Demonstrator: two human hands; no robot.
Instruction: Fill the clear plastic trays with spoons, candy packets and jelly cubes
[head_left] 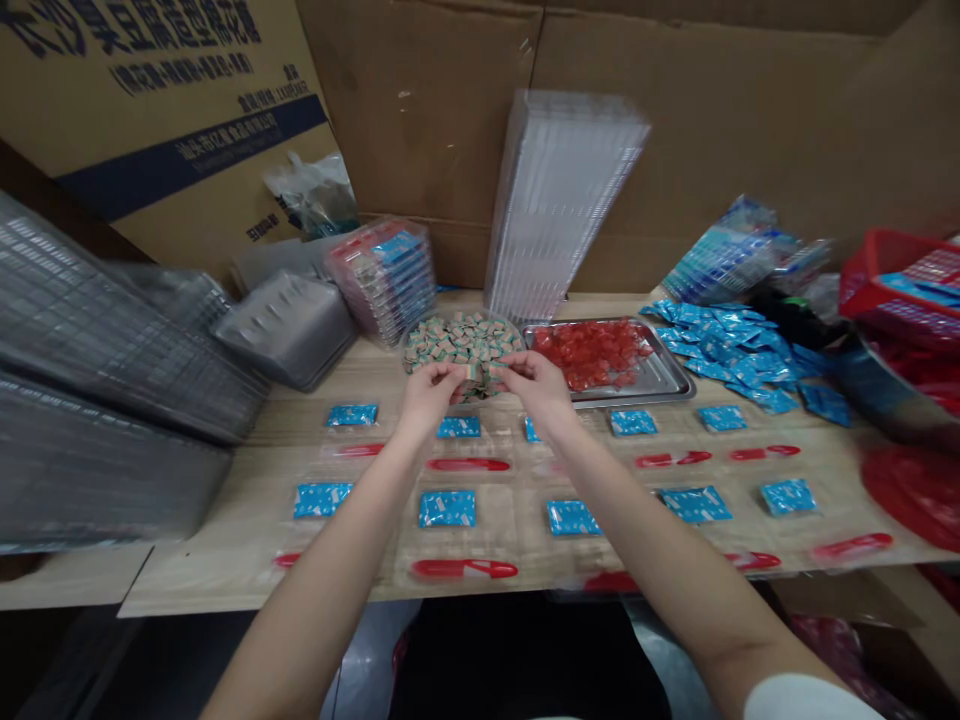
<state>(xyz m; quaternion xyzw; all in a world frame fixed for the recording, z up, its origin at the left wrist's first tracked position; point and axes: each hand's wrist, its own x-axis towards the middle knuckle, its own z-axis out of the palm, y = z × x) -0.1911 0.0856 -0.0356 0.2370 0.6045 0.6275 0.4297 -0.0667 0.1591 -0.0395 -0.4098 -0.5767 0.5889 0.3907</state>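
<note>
My left hand (429,393) and my right hand (534,385) are stretched out over the near rim of a round dish of small striped wrapped candies (459,338). Both hands are closed in a pinch, and together they hold a few of these candies (477,373) between the fingertips. Below my forearms lie two rows of clear plastic trays (465,530), each holding a blue packet (447,508) and a red piece (463,568).
A metal tray of red wrapped candies (600,350) sits right of the dish. Loose blue packets (739,350) are piled further right, next to a red basket (904,280). A tall stack of clear trays (559,200) stands behind. Filled packs (382,275) and grey tray stacks (97,380) are left.
</note>
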